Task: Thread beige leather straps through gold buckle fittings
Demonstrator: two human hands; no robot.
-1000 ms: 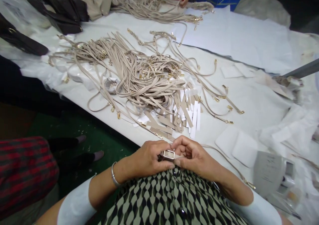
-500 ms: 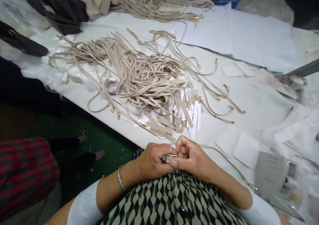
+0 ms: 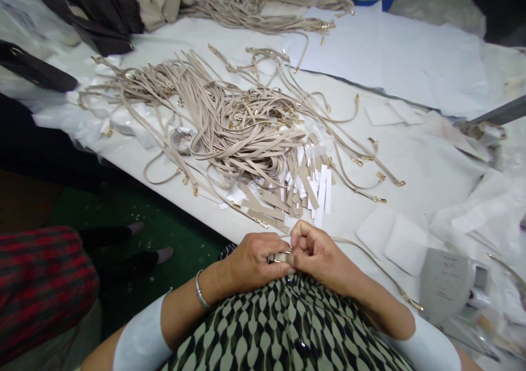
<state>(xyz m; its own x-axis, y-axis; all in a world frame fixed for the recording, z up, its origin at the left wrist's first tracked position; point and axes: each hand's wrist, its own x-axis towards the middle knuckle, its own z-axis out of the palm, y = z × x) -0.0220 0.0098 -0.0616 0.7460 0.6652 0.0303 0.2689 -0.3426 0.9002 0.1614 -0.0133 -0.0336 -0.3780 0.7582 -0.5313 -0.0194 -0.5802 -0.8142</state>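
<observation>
My left hand (image 3: 252,258) and my right hand (image 3: 318,253) meet at the table's near edge, both pinching a small gold metal buckle (image 3: 279,257) between the fingertips. Most of the buckle is hidden by my fingers. A thin beige strap (image 3: 370,258) runs from my right hand across the table to a gold clasp (image 3: 413,303). Just beyond my hands lies a heap of short beige and white strips (image 3: 302,187). Behind it spreads a big tangle of long beige straps (image 3: 230,119) with gold fittings.
A white sheet covers the table (image 3: 411,163). White pads (image 3: 390,237) and a pale bag (image 3: 446,283) lie at the right. Dark and beige handbags (image 3: 102,15) are stacked far left. Another strap bundle (image 3: 263,12) lies at the back. A person in a red plaid sleeve (image 3: 41,283) sits to my left.
My hands have closed tighter around the buckle, so less of it shows now. The other person's hands at the far edge of the table have gone from view.
</observation>
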